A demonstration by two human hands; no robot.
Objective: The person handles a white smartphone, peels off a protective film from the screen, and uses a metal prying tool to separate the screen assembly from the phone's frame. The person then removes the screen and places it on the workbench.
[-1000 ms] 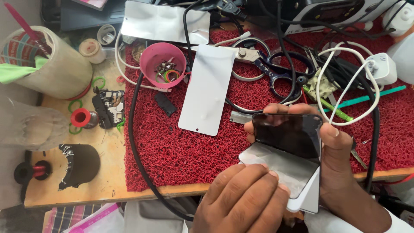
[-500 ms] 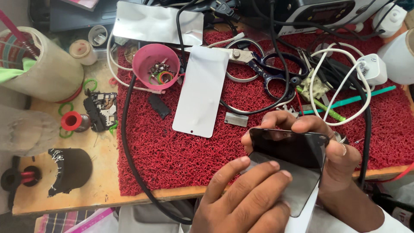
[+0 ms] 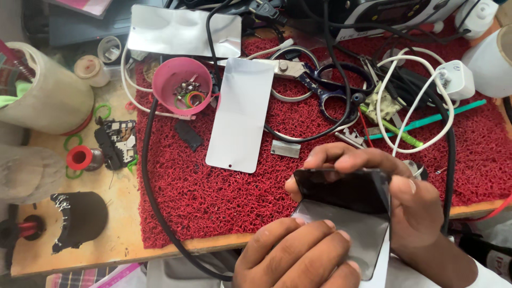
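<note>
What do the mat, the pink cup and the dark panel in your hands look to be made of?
Red mat: looped plastic or rubber fibre, coarse, matte tangle.
Pink cup: likely moulded plastic, smooth, even colour.
Dark panel, gripped by the right hand with the left hand below: probably glass, glossy and reflective.

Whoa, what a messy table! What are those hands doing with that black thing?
A person holds a dark phone screen over the near edge of a red mat. The right hand grips its top and side, while the left hand presses flat on a grey sheet under it. On the mat lie a silvery screen-shaped panel, scissors, a pink cup of small parts and tangled cables.
</note>
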